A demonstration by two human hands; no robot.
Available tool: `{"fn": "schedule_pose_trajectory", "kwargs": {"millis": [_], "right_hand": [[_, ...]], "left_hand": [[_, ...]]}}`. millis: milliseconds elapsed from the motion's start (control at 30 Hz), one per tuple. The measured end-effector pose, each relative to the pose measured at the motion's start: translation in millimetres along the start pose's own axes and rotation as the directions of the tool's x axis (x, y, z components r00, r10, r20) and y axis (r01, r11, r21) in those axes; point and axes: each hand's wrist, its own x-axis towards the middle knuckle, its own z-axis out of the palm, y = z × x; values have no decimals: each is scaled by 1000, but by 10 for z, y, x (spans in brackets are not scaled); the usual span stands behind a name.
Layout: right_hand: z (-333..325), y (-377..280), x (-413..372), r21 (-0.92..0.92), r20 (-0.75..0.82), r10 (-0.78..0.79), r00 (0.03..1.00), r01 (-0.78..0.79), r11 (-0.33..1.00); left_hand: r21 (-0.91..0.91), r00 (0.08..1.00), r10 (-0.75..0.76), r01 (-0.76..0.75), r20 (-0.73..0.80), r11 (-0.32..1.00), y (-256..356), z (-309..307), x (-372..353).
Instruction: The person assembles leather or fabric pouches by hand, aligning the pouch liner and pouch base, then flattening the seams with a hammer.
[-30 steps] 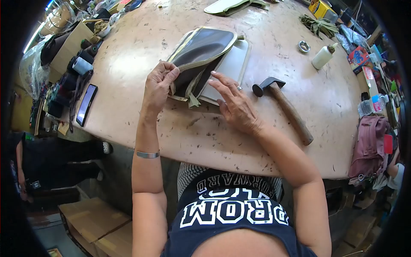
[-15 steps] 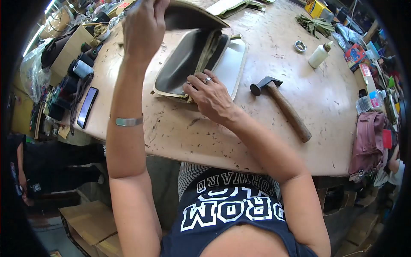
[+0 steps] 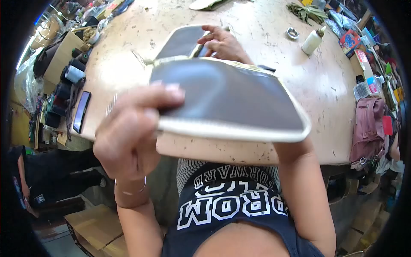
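A brown bag piece (image 3: 231,96) with cream edging is spread open, its near panel raised toward me and its far panel (image 3: 182,40) lying on the table. My left hand (image 3: 132,128) is closed on the near panel's left edge, thumb on the brown face. At the far panel's right side, beyond the fold, my right hand (image 3: 224,45) has its fingers curled on the piece. The raised panel covers part of my right forearm. A small dark bit of the hammer head (image 3: 267,68) shows past the panel; its handle is hidden.
A white bottle (image 3: 312,42) and a tape roll (image 3: 292,33) stand at the back right. Along the left edge are a phone (image 3: 81,112) and thread spools (image 3: 73,73). A mauve bag (image 3: 368,128) hangs at the right edge. Another person in dark clothes (image 3: 60,171) is at left.
My left hand has come down and toward me, swinging the near panel over so its brown face shows. My right hand has moved farther up the table. The panel now covers most of the hammer.
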Motion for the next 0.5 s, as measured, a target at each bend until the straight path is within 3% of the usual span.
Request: {"fn": "schedule_pose_trajectory", "kwargs": {"millis": [100, 167, 200, 233, 333, 433, 500], "right_hand": [[-263, -127, -381, 146, 153, 148, 977, -170, 975], [-430, 17, -485, 24, 117, 139, 983, -143, 989], [-552, 59, -526, 79, 124, 168, 978, -179, 981], [-686, 81, -543, 131, 134, 192, 972, -210, 969], [-1057, -20, -661, -1, 19, 138, 990, -138, 990], [-1158, -395, -1089, 44, 258, -16, 966, 5, 999], [-1048, -713, -1587, -1, 640, 145, 755, -187, 982]], "left_hand": [[-27, 980, -134, 140, 147, 990, 0, 4, -532], [110, 915, -169, 138, 365, 984, -97, 97, -943], [171, 872, -191, 126, 450, 977, -116, 164, -1070], [151, 864, -219, 168, 454, 974, -158, 246, -1208], [141, 865, -311, 277, 393, 950, -235, 411, -1408], [144, 870, -327, 293, 369, 945, -236, 428, -1402], [143, 865, -332, 300, 377, 943, -241, 426, -1393]]}}
